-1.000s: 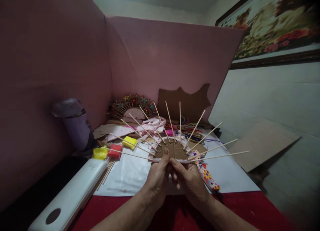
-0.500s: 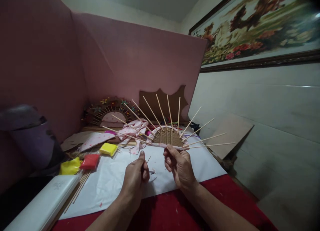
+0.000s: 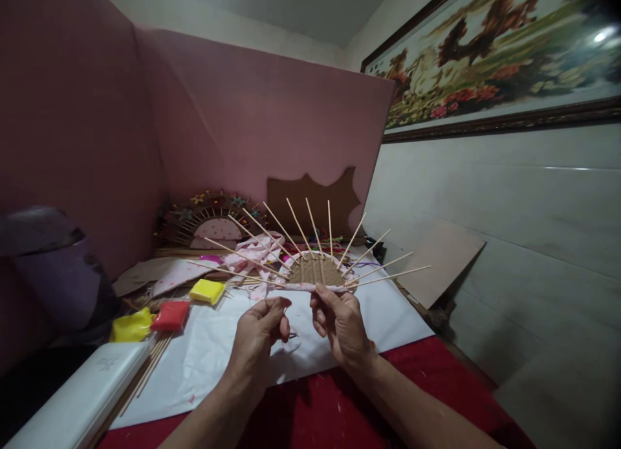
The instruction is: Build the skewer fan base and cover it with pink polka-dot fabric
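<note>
My right hand (image 3: 339, 323) pinches the straight lower edge of a cardboard half-disc (image 3: 315, 271) between thumb and fingers. Pink-and-white spotted cloth wraps its rim, and several thin wooden sticks (image 3: 298, 226) fan out from its curved side. To the left, just below the half-disc and apart from it, my left hand (image 3: 264, 326) is closed in a pinch. What its fingertips hold is too small to make out. A small dark-tipped object (image 3: 292, 336) shows beside these fingers, over the white sheet.
White paper (image 3: 208, 352) covers part of the red cloth (image 3: 315, 413). Yellow (image 3: 207, 292) and red (image 3: 171, 316) packets, a white box (image 3: 97, 397) and loose sticks (image 3: 150, 368) lie left. Behind are pink cloth (image 3: 255, 251), a decorated fan-shaped piece (image 3: 218, 226) and jagged cardboard (image 3: 310, 200).
The half-disc with its sticks has shifted slightly left and tilted, still in my right hand. My left thumb has bent down toward the fingers; the thin stick seen there earlier no longer shows clearly.
</note>
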Action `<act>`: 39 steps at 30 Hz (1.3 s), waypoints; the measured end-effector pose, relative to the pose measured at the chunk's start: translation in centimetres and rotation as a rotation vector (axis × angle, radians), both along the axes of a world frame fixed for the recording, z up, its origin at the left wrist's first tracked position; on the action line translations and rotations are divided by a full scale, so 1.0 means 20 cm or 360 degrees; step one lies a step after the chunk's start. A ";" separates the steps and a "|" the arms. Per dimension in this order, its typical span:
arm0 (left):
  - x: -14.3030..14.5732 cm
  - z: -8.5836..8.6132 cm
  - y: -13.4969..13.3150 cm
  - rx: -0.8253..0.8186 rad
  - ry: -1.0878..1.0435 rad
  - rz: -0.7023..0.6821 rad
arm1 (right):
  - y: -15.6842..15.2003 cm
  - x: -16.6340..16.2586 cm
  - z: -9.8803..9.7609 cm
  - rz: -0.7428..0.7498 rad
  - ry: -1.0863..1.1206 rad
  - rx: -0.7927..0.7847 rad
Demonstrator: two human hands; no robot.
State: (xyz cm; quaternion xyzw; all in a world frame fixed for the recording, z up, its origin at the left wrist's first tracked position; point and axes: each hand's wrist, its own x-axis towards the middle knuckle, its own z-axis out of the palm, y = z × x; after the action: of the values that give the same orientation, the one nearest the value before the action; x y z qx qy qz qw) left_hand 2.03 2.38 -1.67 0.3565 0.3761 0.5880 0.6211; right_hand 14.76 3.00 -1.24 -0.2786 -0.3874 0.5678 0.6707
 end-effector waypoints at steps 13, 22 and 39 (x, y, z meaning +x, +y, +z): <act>0.04 0.01 0.00 0.0027 -0.0371 0.0113 | -0.02 -0.05 -0.07 0.0239 -0.0210 0.0082; 0.03 0.03 -0.01 0.0004 -0.0470 0.0102 | -0.02 -0.05 -0.07 0.0158 -0.0499 0.0209; 0.05 0.07 -0.04 0.0099 -0.0345 0.0096 | -0.02 -0.06 -0.07 0.0094 -0.0347 0.0131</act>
State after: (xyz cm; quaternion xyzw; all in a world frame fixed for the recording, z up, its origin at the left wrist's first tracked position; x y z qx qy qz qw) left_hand 2.94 1.59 -0.36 0.2984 0.2988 0.6529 0.6288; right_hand 13.66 2.63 -2.65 -0.2994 -0.4891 0.5371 0.6186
